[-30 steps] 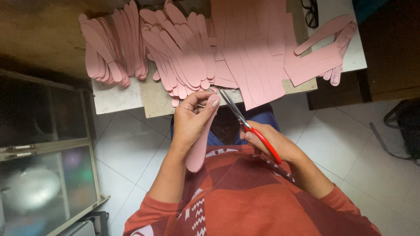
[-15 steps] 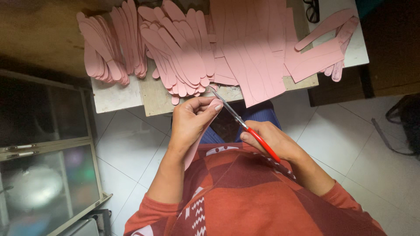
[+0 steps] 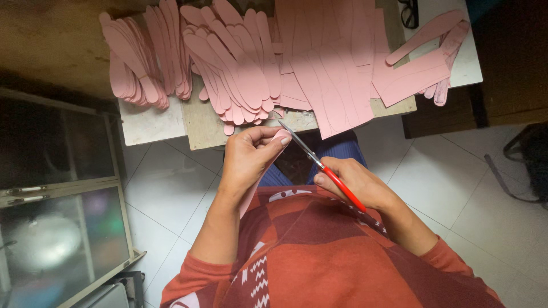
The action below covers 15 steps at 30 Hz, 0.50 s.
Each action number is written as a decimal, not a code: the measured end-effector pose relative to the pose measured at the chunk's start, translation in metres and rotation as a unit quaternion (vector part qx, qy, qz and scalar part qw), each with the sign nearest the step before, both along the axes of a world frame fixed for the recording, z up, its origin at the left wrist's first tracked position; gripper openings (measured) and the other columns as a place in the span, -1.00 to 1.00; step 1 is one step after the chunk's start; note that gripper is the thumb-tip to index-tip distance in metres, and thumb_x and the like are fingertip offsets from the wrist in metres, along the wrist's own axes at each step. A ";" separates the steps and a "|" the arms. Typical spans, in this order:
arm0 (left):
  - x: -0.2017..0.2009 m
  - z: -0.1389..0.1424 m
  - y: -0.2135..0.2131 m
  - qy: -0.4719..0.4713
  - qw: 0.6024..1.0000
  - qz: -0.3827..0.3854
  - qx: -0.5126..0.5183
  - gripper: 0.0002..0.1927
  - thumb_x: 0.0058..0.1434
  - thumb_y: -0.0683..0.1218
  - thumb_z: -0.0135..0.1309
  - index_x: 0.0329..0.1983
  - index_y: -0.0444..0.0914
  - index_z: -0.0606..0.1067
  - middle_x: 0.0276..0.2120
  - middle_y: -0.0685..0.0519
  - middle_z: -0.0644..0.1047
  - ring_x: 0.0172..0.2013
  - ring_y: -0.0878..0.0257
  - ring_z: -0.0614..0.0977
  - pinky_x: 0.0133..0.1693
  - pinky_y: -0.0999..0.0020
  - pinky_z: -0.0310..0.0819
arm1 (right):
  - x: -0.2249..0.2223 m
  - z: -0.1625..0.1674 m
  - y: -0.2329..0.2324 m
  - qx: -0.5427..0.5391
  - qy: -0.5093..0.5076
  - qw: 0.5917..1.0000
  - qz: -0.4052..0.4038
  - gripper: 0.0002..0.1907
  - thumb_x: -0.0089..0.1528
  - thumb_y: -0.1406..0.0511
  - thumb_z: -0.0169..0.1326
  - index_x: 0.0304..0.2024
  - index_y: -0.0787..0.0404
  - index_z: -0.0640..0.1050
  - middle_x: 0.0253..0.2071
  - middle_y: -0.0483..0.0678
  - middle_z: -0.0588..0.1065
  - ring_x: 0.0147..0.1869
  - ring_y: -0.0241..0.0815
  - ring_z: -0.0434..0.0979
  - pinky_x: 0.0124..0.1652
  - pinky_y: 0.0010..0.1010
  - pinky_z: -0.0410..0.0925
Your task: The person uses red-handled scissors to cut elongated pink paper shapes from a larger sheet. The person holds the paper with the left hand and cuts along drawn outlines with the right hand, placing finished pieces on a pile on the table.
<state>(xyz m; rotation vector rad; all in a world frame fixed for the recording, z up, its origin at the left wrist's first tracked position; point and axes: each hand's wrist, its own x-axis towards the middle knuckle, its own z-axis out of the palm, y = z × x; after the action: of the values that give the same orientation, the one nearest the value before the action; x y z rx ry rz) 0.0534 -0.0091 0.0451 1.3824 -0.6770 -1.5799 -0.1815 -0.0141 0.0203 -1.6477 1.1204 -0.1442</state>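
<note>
My left hand point(image 3: 246, 157) grips a long pink cut-out strip point(image 3: 281, 137) whose rounded tip pokes out past my fingers; the rest runs down behind my wrist. My right hand point(image 3: 354, 183) holds red-handled scissors point(image 3: 319, 164), and the blades point up-left toward that tip, touching or nearly touching it. Both hands work over my lap, just below the front edge of a low wooden board point(image 3: 197, 122).
Piles of pink sole-shaped cut-outs point(image 3: 228, 63) and uncut pink sheets point(image 3: 337, 74) lie on the board. More pink pieces point(image 3: 425, 63) rest on a white surface at right. A glass-fronted cabinet point(image 3: 54, 205) stands at left, with a dark bag strap point(image 3: 528, 157) on the tiled floor.
My left hand has turned the pink strip, so less of its lower end shows. The scissor blades have shifted slightly along the tip.
</note>
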 end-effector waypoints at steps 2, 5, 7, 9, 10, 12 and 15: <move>0.000 -0.002 0.000 -0.007 1.000 -0.001 -0.003 -0.75 0.21 -0.21 0.23 -0.07 -0.43 0.62 -0.34 0.07 0.62 -0.34 0.47 0.58 -0.29 0.62 0.48 | 0.001 0.001 0.000 0.004 0.020 1.000 -0.001 -0.56 0.28 0.03 0.04 -0.45 0.27 0.45 -0.62 0.00 0.43 -0.53 -0.14 0.41 -0.45 -0.26 0.30; 0.000 -0.005 0.000 -0.004 1.000 0.003 -0.004 -0.76 0.20 -0.22 0.23 -0.08 -0.43 0.62 -0.34 0.06 0.63 -0.34 0.46 0.59 -0.28 0.62 0.50 | 0.002 0.004 0.000 0.020 0.026 0.999 -0.014 -0.58 0.26 0.03 0.05 -0.43 0.26 0.46 -0.61 0.00 0.47 -0.52 -0.14 0.44 -0.44 -0.27 0.33; -0.001 -0.007 -0.001 -0.001 1.000 0.006 -0.007 -0.76 0.21 -0.22 0.23 -0.09 -0.44 0.62 -0.34 0.05 0.63 -0.34 0.46 0.60 -0.29 0.62 0.50 | 0.003 0.005 0.000 0.019 0.027 0.999 -0.017 -0.59 0.25 0.04 0.05 -0.43 0.26 0.46 -0.60 -0.01 0.49 -0.52 -0.15 0.45 -0.44 -0.28 0.34; 0.000 -0.008 -0.002 -0.003 1.000 0.006 -0.007 -0.76 0.21 -0.22 0.23 -0.09 -0.45 0.62 -0.33 0.04 0.64 -0.33 0.45 0.60 -0.29 0.62 0.51 | 0.004 0.005 0.000 0.003 0.034 0.999 -0.011 -0.59 0.25 0.04 0.06 -0.42 0.26 0.46 -0.61 0.00 0.49 -0.52 -0.14 0.45 -0.43 -0.28 0.33; 0.000 -0.009 -0.001 -0.006 1.000 0.004 -0.005 -0.76 0.20 -0.22 0.23 -0.09 -0.45 0.62 -0.33 0.04 0.64 -0.32 0.45 0.61 -0.28 0.62 0.52 | 0.003 0.006 0.000 0.002 0.023 1.000 -0.008 -0.59 0.25 0.04 0.05 -0.42 0.26 0.46 -0.61 -0.01 0.49 -0.52 -0.15 0.45 -0.43 -0.29 0.33; 0.001 -0.010 -0.001 -0.006 1.000 0.003 -0.005 -0.75 0.20 -0.23 0.23 -0.08 -0.45 0.62 -0.32 0.04 0.65 -0.32 0.45 0.62 -0.27 0.62 0.53 | 0.003 0.007 0.000 0.000 0.001 1.000 0.000 -0.59 0.26 0.04 0.04 -0.42 0.26 0.45 -0.60 -0.04 0.49 -0.52 -0.17 0.46 -0.43 -0.30 0.35; 0.001 -0.012 0.000 -0.004 1.000 0.004 -0.011 -0.75 0.20 -0.23 0.24 -0.08 -0.46 0.62 -0.32 0.03 0.65 -0.32 0.45 0.62 -0.27 0.62 0.53 | 0.004 0.007 -0.001 0.004 0.019 1.000 -0.006 -0.60 0.27 0.05 0.04 -0.41 0.26 0.47 -0.61 -0.02 0.47 -0.52 -0.15 0.44 -0.43 -0.29 0.33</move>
<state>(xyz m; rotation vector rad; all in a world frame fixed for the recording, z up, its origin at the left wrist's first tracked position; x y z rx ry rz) 0.0541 -0.0093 0.0327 1.3749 -0.6911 -1.5578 -0.1770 -0.0147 0.0274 -1.6439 1.1580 -0.1160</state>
